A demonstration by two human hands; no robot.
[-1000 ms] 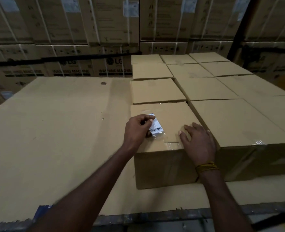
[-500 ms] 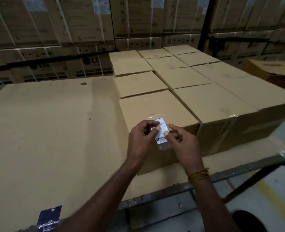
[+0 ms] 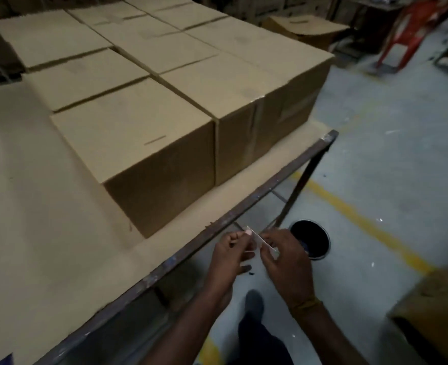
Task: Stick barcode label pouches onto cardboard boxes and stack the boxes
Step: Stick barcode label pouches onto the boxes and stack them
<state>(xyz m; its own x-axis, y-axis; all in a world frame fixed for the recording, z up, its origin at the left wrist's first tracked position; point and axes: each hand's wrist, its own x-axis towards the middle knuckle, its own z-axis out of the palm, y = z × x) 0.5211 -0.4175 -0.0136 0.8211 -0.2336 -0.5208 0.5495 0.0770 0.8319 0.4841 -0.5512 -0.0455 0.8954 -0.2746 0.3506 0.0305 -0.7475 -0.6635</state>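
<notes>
1. Hands meet off the table's near edge, over the floor: left hand (image 3: 232, 255) and right hand (image 3: 287, 262) each pinch one end of a small label pouch (image 3: 261, 241), seen edge-on.
2. Nearest cardboard box (image 3: 136, 143) sits on the table (image 3: 46, 259), apart from the pouch.
3. Probably peeling the backing: keep the adhesive side clear of fingers, then press it flat onto the box.

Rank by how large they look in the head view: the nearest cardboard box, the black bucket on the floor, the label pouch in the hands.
1. Nearest box, by far the largest.
2. Black bucket.
3. Label pouch, seen almost edge-on between the left hand and right hand, so its apparent size understates it.
</notes>
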